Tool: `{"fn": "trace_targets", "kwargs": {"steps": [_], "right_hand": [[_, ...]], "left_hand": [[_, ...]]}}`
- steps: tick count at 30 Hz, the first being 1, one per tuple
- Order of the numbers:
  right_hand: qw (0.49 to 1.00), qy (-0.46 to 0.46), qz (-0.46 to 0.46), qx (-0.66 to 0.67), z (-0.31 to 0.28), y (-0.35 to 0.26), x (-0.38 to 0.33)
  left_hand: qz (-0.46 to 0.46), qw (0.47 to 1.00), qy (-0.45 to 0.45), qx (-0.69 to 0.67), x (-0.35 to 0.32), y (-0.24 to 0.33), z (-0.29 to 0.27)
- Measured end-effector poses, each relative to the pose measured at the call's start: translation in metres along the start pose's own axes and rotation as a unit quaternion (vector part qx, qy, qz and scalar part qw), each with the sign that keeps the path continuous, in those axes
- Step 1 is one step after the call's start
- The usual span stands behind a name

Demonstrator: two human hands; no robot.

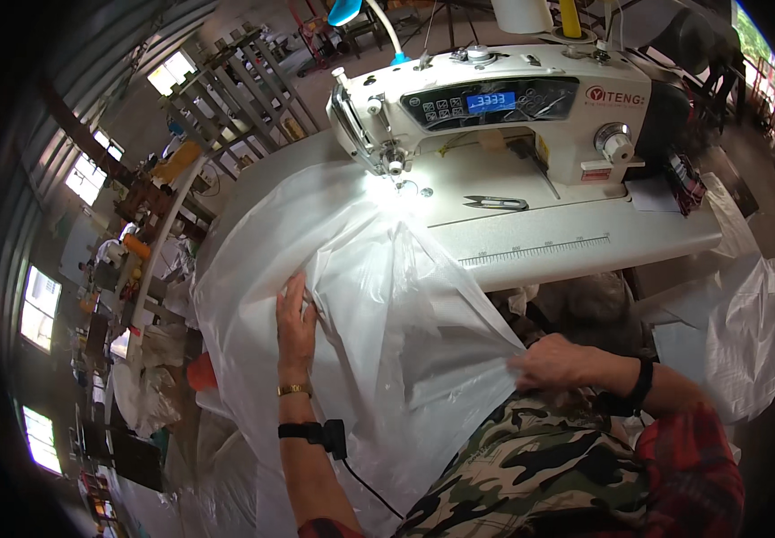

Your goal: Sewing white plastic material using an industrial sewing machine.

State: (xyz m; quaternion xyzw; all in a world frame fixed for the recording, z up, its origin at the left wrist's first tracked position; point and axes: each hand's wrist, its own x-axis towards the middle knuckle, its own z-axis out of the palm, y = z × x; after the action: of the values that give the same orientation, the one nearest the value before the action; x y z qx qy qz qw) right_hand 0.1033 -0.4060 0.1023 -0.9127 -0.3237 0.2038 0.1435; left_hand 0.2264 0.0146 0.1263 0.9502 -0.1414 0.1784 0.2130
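Observation:
A large sheet of thin white fabric (378,296) drapes from the needle area of a white sewing machine (495,108) down over the table edge into my lap. My left hand (296,325) lies flat on the fabric's left side, fingers pressing a fold. My right hand (553,360) pinches the fabric's lower right edge near my camouflage trousers (531,466). The fabric's far end sits under the lit presser foot (396,170).
Small thread snips (495,203) lie on the white machine table (585,238) beside a printed ruler strip. More white fabric (755,332) is heaped at the right. Wooden racks (235,99) and cluttered benches stand at the left. A thread cone (522,13) stands behind the machine.

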Motion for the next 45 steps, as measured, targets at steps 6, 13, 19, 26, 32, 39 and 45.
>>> {"fn": "trace_targets", "kwargs": {"steps": [6, 13, 19, 26, 32, 39, 45], "right_hand": [[0.904, 0.341, -0.110, 0.234, -0.018, -0.036, 0.055], [0.708, 0.174, 0.148, 0.669, 0.030, -0.049, 0.130], [0.705, 0.132, -0.056, 0.695, 0.040, -0.043, 0.099], [0.771, 0.061, -0.155, 0.615, 0.026, -0.030, 0.048], [0.734, -0.056, -0.095, 0.671, 0.050, -0.018, 0.051], [0.801, 0.032, 0.053, 0.595, 0.070, -0.021, 0.064], [0.945, 0.304, -0.069, 0.102, 0.009, -0.040, 0.045]], "left_hand": [[-0.081, 0.994, -0.008, -0.077, -0.004, 0.037, -0.011], [0.125, 0.988, -0.025, -0.083, -0.045, 0.161, -0.014], [0.020, 0.972, -0.041, -0.228, -0.077, 0.198, 0.020], [-0.043, 0.952, -0.088, -0.291, -0.116, 0.174, 0.067], [-0.232, 0.917, -0.252, -0.204, -0.158, 0.126, 0.053], [-0.248, 0.955, -0.151, -0.066, -0.188, 0.120, 0.003], [-0.240, 0.932, -0.047, -0.268, -0.181, 0.138, -0.007]]}}
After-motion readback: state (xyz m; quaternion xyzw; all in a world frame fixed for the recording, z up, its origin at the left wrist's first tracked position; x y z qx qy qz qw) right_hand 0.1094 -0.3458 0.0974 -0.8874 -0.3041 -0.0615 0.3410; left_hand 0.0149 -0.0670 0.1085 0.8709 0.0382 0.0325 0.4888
